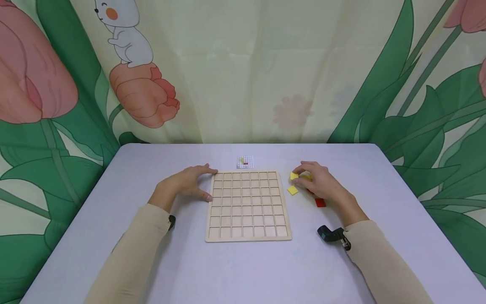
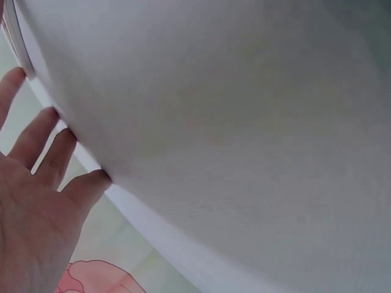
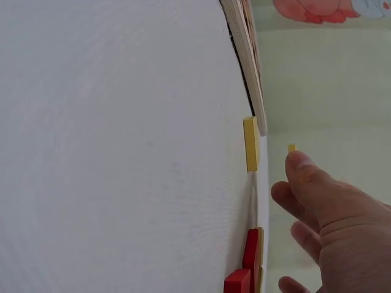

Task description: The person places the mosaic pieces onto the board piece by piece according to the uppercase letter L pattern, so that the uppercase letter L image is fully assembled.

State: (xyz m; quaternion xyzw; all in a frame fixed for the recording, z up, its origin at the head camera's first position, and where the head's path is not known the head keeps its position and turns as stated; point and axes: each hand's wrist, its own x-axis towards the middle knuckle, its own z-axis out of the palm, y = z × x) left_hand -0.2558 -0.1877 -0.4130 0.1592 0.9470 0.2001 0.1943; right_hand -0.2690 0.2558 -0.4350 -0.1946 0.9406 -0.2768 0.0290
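Note:
A square wooden board (image 1: 247, 211) with a grid of shallow cells lies in the middle of the table. My left hand (image 1: 187, 182) touches its left edge, thumb and fingers spread apart. Off the board's upper right side, my right hand (image 1: 320, 182) pinches a yellow square tile (image 1: 294, 175) between thumb and fingertips. Only a sliver of this tile (image 3: 291, 147) shows past the thumb in the right wrist view, raised off the table. Another yellow tile (image 1: 292, 191) lies just below. Beneath the right hand are red tiles (image 1: 320, 203) and more yellow, partly hidden by the fingers.
A small card (image 1: 244, 162) printed with a coloured grid lies behind the board. The white table (image 1: 235, 274) ends at a curtain (image 1: 243, 84) with flowers and a cartoon animal. Wrist cameras sit on both sleeves, the right one (image 1: 330, 233) jutting over the table.

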